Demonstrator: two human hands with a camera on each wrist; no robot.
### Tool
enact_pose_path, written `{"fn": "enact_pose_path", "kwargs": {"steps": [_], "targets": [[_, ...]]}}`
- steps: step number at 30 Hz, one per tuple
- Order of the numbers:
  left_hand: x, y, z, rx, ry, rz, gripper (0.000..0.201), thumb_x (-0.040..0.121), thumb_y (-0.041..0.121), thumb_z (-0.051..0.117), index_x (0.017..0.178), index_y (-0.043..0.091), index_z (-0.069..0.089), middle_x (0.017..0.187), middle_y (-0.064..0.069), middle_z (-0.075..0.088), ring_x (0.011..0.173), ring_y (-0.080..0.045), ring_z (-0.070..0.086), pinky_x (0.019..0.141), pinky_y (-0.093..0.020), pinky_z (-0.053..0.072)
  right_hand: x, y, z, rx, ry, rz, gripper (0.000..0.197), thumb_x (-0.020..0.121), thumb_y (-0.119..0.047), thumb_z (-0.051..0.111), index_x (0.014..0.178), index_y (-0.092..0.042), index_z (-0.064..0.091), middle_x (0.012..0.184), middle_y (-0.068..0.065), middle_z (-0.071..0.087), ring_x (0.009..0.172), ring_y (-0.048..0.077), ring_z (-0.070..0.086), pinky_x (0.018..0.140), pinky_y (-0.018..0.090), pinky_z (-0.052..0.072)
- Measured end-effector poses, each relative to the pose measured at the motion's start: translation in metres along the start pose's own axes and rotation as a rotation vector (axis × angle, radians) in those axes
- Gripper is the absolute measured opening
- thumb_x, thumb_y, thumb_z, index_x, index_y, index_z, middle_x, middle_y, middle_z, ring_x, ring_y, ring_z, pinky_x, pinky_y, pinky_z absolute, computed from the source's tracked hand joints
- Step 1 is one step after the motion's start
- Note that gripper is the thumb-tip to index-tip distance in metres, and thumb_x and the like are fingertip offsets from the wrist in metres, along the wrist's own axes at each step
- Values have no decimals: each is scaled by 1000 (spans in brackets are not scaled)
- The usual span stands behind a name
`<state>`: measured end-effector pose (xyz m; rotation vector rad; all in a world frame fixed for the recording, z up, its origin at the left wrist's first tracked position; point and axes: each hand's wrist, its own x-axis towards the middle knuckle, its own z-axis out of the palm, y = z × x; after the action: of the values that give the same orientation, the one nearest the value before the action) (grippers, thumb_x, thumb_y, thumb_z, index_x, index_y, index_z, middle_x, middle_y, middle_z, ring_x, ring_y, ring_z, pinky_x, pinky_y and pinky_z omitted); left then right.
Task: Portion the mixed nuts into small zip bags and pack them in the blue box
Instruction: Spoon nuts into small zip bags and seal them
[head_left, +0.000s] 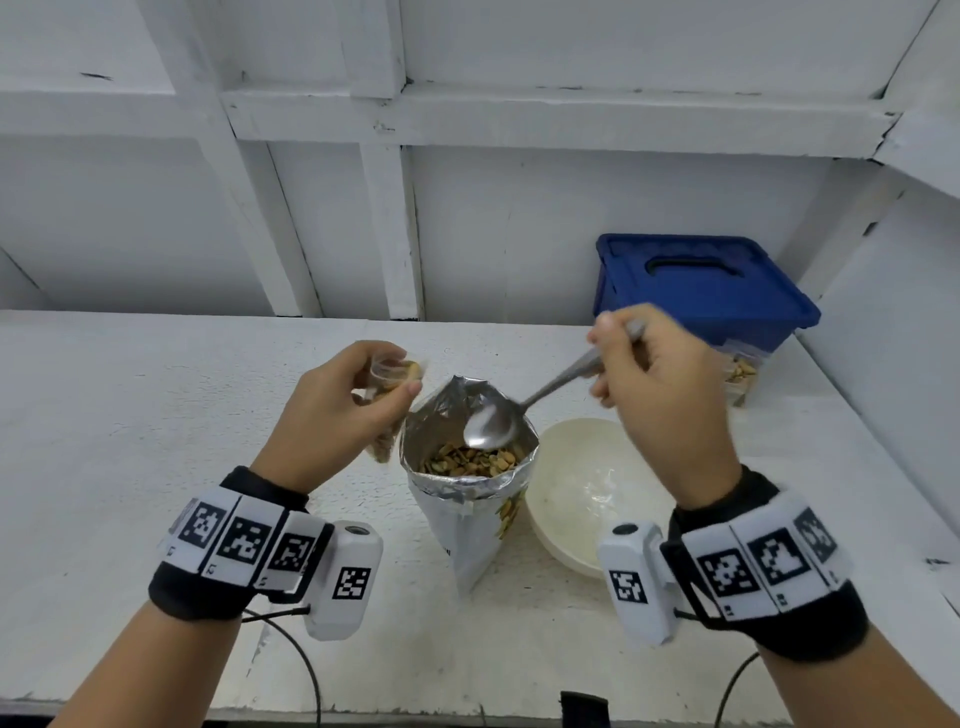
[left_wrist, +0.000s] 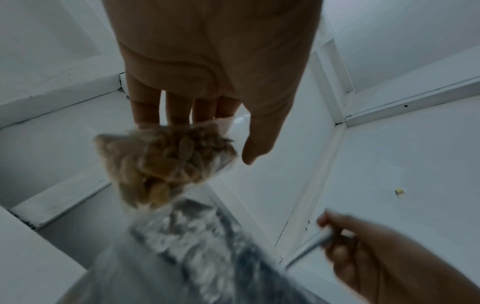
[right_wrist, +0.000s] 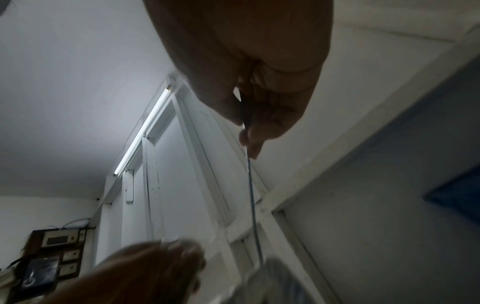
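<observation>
A foil pouch of mixed nuts (head_left: 470, 483) stands open at the table's middle, nuts (head_left: 470, 461) showing inside. My left hand (head_left: 348, 410) grips a small clear zip bag (head_left: 392, 371) partly filled with nuts just left of the pouch mouth; the left wrist view shows that bag (left_wrist: 166, 162) hanging below the fingers. My right hand (head_left: 654, 374) holds a metal spoon (head_left: 493, 423) by its handle, the empty bowl dipped into the pouch mouth. The blue box (head_left: 701, 288), lid on, sits at the back right.
A cream bowl (head_left: 592, 493) stands right of the pouch. A clear tub under the blue lid holds filled nut bags (head_left: 740, 371). White walls and beams close in the back and right. Cables trail off the table's front edge.
</observation>
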<state>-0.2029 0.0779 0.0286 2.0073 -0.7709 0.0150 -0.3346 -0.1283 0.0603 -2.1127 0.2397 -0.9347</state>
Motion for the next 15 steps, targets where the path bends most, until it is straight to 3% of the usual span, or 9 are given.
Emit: {"fn": "enact_pose_path", "kwargs": {"steps": [3, 6, 9, 11, 13, 15], "targets": [[5, 5, -3, -28, 108, 1, 23, 81, 31, 67, 101, 21, 60, 90, 18, 62, 80, 12, 59, 68, -6, 46, -14, 8, 15, 9, -230, 161, 9, 94, -21, 51, 86, -19, 54, 70, -5, 62, 61, 0, 62, 54, 12, 48], [7, 16, -4, -64, 194, 21, 19, 82, 28, 67, 97, 18, 60, 86, 18, 61, 74, 14, 58, 63, -3, 42, -16, 13, 22, -157, -337, 152, 9, 91, -24, 56, 85, -18, 60, 73, -6, 63, 68, 5, 61, 61, 10, 46], [8, 26, -1, -91, 233, 39, 18, 82, 20, 69, 94, 14, 57, 76, 15, 57, 62, 15, 54, 56, -2, 39, -12, 10, 25, -411, -303, -26, 16, 91, -29, 57, 88, -15, 64, 82, 0, 65, 75, 12, 58, 63, 11, 38], [9, 32, 2, -135, 246, 22, 19, 81, 21, 70, 90, 19, 54, 72, 12, 58, 57, 9, 54, 52, -5, 39, -8, 2, 29, -577, -181, -224, 23, 89, -32, 55, 89, -12, 66, 85, 4, 66, 79, 21, 59, 67, 25, 41], [9, 38, 7, -198, 241, -1, 22, 79, 23, 72, 84, 26, 51, 71, 9, 61, 57, 4, 56, 51, -7, 41, -6, -5, 34, -553, -114, -354, 31, 86, -36, 51, 91, -10, 67, 86, 5, 67, 81, 23, 60, 70, 30, 45], [9, 43, 12, -282, 223, -21, 26, 78, 19, 73, 83, 25, 48, 73, 9, 64, 60, 5, 60, 53, -7, 43, -5, -15, 41, -397, -217, -320, 40, 84, -43, 52, 99, -8, 65, 91, 5, 67, 86, 22, 59, 77, 24, 40]]}}
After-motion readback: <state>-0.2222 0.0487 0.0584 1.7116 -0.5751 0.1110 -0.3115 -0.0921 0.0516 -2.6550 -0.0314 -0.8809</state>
